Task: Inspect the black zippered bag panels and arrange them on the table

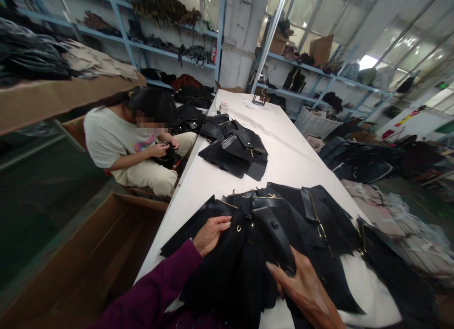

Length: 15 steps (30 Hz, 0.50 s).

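Note:
A heap of black garment pieces with belts and gold buckles (pixel 305 220) lies on the near end of a long white table (pixel 283 149). My left hand (pixel 211 234), in a purple sleeve, rests on the left side of a black piece (pixel 230 267), fingers curled over its edge. My right hand (pixel 301 286) grips a black belt strap (pixel 276 234) from below, fingers closed round it.
A second pile of black pieces (pixel 236 146) sits mid-table. A seated person in a white shirt (pixel 131 144) works at the table's left side. A brown cardboard box (pixel 88 262) stands at the lower left. Shelves with fabric line the back wall; more cloth lies to the right.

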Motion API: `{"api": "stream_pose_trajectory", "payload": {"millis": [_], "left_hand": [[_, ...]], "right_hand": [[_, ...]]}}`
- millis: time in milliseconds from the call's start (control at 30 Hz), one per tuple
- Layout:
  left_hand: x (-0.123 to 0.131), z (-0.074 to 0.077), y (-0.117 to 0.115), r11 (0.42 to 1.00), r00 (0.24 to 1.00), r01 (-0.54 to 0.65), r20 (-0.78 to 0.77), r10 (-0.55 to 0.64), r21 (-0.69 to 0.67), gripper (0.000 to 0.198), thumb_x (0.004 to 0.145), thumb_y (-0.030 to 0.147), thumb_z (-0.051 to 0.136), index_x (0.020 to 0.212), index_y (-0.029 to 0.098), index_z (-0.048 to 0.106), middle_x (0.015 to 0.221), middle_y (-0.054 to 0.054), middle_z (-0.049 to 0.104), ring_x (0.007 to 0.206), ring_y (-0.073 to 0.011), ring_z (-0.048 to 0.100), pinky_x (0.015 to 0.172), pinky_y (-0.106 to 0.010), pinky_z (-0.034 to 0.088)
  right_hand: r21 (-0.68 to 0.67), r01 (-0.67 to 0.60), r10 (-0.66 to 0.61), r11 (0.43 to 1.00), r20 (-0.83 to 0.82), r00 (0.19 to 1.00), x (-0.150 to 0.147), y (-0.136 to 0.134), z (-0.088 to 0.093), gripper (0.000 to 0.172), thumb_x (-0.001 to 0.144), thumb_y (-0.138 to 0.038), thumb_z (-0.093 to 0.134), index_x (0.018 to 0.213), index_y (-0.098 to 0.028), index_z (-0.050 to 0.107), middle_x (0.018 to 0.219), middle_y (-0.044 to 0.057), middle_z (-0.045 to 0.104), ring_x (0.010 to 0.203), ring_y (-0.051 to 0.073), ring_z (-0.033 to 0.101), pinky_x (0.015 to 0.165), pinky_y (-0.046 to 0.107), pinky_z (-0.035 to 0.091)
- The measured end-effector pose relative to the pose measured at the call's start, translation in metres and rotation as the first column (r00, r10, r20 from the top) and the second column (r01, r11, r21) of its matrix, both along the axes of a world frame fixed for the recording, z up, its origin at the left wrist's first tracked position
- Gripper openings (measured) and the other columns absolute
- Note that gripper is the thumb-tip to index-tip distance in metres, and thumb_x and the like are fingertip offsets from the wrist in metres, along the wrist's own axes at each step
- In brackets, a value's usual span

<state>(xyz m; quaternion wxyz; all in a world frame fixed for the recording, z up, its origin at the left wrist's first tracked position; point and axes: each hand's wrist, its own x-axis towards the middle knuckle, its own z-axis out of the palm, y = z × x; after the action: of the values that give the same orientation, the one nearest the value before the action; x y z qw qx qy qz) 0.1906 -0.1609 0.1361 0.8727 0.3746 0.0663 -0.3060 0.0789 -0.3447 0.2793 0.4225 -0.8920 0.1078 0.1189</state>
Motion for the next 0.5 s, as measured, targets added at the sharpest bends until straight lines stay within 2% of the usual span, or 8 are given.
{"api": "stream_pose_trajectory", "payload": {"millis": [67, 167, 300, 367, 500], "left_hand": [[0.0, 0.0, 0.0, 1.0, 1.0, -0.001, -0.002, 0.001, -0.014, 0.028, 0.059, 0.012, 0.075, 0.086, 0.009, 0.072, 0.079, -0.01, 0.071, 0.074, -0.0158, 0.063, 0.078, -0.027, 0.045], [-0.004, 0.001, -0.001, 1.0, 0.999, -0.013, 0.041, 0.014, -0.008, 0.024, 0.06, 0.012, 0.075, 0.083, 0.009, 0.072, 0.078, -0.01, 0.071, 0.075, -0.0153, 0.063, 0.08, -0.026, 0.043], [-0.011, 0.003, -0.003, 0.997, 0.991, 0.07, 0.119, -0.068, -0.016, 0.025, 0.064, 0.016, 0.072, 0.088, 0.008, 0.071, 0.084, -0.012, 0.07, 0.079, -0.0174, 0.062, 0.083, -0.029, 0.042], [-0.009, 0.0, -0.005, 0.996, 0.99, 0.073, 0.115, -0.079, 0.056, 0.028, 0.064, 0.02, 0.072, 0.089, 0.009, 0.071, 0.083, -0.012, 0.07, 0.076, -0.0182, 0.062, 0.081, -0.031, 0.043], [0.019, -0.014, -0.003, 0.96, 0.987, -0.045, 0.161, 0.001, 0.275, 0.028, 0.061, 0.024, 0.071, 0.085, 0.011, 0.071, 0.076, -0.008, 0.069, 0.072, -0.0164, 0.06, 0.073, -0.029, 0.044]], "right_hand": [[0.008, -0.034, 0.034, 0.999, -0.036, 0.999, -0.004, 0.005, -0.005, 0.014, 0.076, -0.029, 0.058, 0.076, -0.018, 0.05, 0.059, -0.005, 0.05, 0.052, 0.012, 0.052, 0.05, 0.022, 0.042], [0.041, -0.074, 0.076, 0.996, -0.06, 0.995, -0.004, 0.017, -0.021, 0.01, 0.075, -0.024, 0.058, 0.074, -0.018, 0.05, 0.057, -0.006, 0.051, 0.049, 0.011, 0.051, 0.045, 0.02, 0.04], [0.083, -0.07, 0.073, 0.994, -0.036, 0.997, 0.01, 0.023, -0.035, 0.012, 0.076, -0.027, 0.058, 0.074, -0.018, 0.049, 0.052, -0.007, 0.05, 0.043, 0.01, 0.051, 0.041, 0.019, 0.039], [0.083, -0.041, 0.042, 0.996, -0.008, 0.999, 0.016, 0.017, -0.031, 0.016, 0.078, -0.032, 0.056, 0.075, -0.018, 0.048, 0.051, -0.007, 0.05, 0.043, 0.011, 0.052, 0.041, 0.019, 0.04], [0.006, 0.031, -0.031, 1.0, 0.046, 0.998, 0.013, -0.006, -0.012, 0.021, 0.081, -0.039, 0.054, 0.076, -0.019, 0.049, 0.054, -0.006, 0.051, 0.049, 0.013, 0.054, 0.048, 0.022, 0.042]]}}
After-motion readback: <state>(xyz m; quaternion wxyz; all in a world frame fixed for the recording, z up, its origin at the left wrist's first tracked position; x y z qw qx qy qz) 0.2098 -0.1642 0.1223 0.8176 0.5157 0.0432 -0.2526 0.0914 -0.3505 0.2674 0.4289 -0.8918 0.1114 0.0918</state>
